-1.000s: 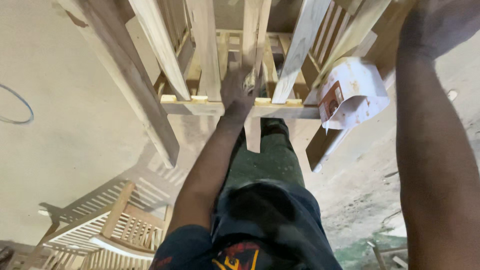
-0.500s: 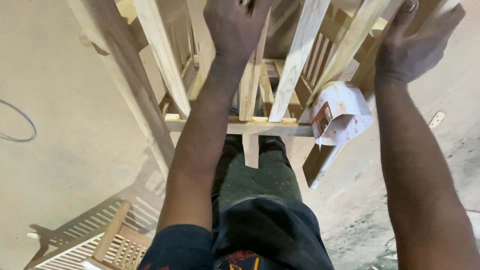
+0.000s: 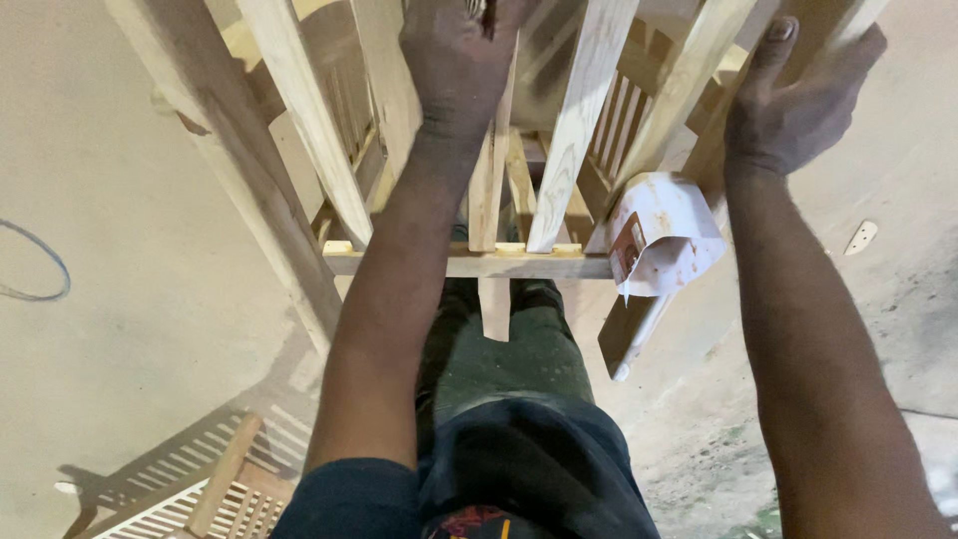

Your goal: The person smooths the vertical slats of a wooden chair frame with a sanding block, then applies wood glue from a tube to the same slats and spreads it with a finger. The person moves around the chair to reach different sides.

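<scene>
While the camera looks straight down the person's body, both arms are up on a pale wooden slatted frame (image 3: 559, 150) that fills the top of the view, raised off the floor. Left hand (image 3: 454, 60) sits on an upright slat near the top edge, back of the hand toward us; its fingers run out of view at the edge, so I cannot tell whether they are closed on the wood or just pressed against it. Right hand (image 3: 788, 110) is over on the frame's outer post, thumb up along the wood, fingers wrapped round the far side, clamped on it. Just below that hand, a folded piece of white paper (image 3: 664, 235) with rusty smudges hangs at the end of the frame's cross rail (image 3: 459, 262), touching it. Underneath it all is a bare concrete floor (image 3: 130, 299), dusty and tan, rougher and speckled on the right. Bottom left, another slatted wooden piece (image 3: 215, 494) lies flat on that floor, throwing striped shadows. Far left, a thin dark cable (image 3: 45, 262) loops across the concrete.
</scene>
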Demonstrator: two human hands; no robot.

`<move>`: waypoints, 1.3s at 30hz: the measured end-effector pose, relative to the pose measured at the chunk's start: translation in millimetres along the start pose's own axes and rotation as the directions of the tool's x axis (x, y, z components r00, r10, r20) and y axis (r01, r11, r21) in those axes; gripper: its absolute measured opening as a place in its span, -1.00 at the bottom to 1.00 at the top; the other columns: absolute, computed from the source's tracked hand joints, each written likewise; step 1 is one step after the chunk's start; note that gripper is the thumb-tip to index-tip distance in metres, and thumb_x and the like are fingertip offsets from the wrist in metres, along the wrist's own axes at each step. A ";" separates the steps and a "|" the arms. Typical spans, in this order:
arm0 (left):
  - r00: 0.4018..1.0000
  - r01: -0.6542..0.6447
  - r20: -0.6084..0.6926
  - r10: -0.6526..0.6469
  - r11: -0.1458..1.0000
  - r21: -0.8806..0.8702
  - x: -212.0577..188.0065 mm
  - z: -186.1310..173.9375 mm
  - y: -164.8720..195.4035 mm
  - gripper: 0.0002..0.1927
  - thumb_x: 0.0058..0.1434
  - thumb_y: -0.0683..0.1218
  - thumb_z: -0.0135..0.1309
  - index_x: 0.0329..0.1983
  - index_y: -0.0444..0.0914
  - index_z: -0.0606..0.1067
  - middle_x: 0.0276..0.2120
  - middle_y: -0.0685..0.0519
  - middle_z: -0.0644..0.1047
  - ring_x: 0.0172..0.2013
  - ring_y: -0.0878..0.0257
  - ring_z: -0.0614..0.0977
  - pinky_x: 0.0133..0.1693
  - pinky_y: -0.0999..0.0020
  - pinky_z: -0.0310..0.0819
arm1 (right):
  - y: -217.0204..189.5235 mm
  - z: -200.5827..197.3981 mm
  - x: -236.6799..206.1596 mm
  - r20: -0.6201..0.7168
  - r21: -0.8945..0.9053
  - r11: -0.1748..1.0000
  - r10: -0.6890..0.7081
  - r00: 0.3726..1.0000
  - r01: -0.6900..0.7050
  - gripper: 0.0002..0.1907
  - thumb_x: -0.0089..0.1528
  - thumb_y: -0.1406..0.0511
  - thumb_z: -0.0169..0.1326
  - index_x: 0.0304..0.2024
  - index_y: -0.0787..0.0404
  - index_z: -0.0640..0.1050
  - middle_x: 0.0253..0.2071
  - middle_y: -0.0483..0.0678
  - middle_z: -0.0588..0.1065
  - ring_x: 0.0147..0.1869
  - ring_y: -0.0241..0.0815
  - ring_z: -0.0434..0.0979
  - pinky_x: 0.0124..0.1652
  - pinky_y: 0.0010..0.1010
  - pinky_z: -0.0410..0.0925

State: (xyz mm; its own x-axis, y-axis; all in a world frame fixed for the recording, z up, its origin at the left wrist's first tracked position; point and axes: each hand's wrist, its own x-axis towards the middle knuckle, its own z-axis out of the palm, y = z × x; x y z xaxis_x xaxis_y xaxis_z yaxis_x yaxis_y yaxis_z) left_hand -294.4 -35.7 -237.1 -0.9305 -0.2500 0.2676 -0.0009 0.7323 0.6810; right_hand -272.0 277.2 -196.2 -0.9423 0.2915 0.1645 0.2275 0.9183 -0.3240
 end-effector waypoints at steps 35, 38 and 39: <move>0.686 0.011 0.726 -0.051 0.998 0.060 -54.9 -120.6 28.9 -0.62 0.05 0.07 0.33 -0.10 -0.10 0.55 -0.17 0.03 0.61 -0.13 0.06 0.65 -0.11 0.06 0.54 | 18.3 13.7 -2.9 0.040 0.052 0.994 0.092 0.995 -0.094 0.13 0.38 -0.43 -0.19 0.46 0.46 0.17 0.28 0.45 0.45 0.39 0.33 0.54 0.32 -0.07 0.48; 0.929 0.130 0.360 -0.082 0.985 -0.112 -18.3 -91.9 23.4 -0.70 0.16 0.04 0.29 -0.07 -0.05 0.54 -0.14 0.04 0.61 -0.16 0.17 0.67 -0.12 0.21 0.61 | 13.8 11.6 -3.3 -0.015 -0.021 0.999 0.030 0.999 -0.030 0.08 0.43 -0.36 -0.19 0.43 0.51 0.14 0.30 0.49 0.42 0.40 0.41 0.50 0.36 -0.01 0.44; 0.961 0.111 0.269 -0.071 0.984 -0.136 -1.6 -80.8 19.2 -0.72 0.24 0.04 0.28 -0.05 -0.09 0.53 -0.18 0.04 0.59 -0.19 0.20 0.68 -0.16 0.24 0.61 | 11.0 9.9 -2.8 -0.015 -0.026 0.999 0.031 0.999 -0.031 0.07 0.43 -0.36 -0.19 0.42 0.51 0.14 0.28 0.48 0.44 0.38 0.40 0.52 0.34 0.00 0.45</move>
State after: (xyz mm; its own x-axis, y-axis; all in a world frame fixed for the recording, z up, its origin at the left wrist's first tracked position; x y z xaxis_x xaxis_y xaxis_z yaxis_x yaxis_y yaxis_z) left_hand -263.3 -72.4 -169.4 -0.9922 -0.1222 0.0254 -0.0544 0.6068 0.7930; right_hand -269.2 283.8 -209.5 -0.9311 0.3238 0.1680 0.2633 0.9154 -0.3046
